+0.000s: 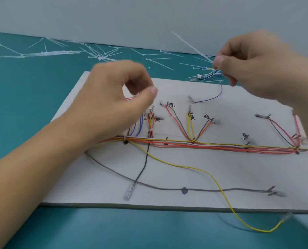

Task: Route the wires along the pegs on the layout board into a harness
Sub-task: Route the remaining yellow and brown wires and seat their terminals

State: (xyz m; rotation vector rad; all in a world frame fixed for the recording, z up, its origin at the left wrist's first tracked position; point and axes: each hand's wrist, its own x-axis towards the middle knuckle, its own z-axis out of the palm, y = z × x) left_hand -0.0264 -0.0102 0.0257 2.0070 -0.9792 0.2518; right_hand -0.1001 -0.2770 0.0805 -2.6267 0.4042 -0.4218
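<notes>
A white layout board (194, 177) lies on the teal table. A bundle of red, yellow and white wires (221, 145) runs across its middle, with branches rising to labelled terminals. A loose yellow wire (219, 187) curves off the front edge. A grey wire (167, 188) and a black wire (142, 169) cross the near part. My left hand (117, 97) hovers over the left branches, fingers curled, thumb against forefinger, nothing clearly held. My right hand (252, 67) is raised at the far right, pinching a white cable tie (191, 44) and thin wires. A blue wire (214, 97) hangs from it.
Several white cable ties (99, 54) lie scattered on the teal table (33, 90) behind the board. A small white connector (199, 75) sits near the board's far edge. A pale wall rises behind. Black marks and pegs dot the board.
</notes>
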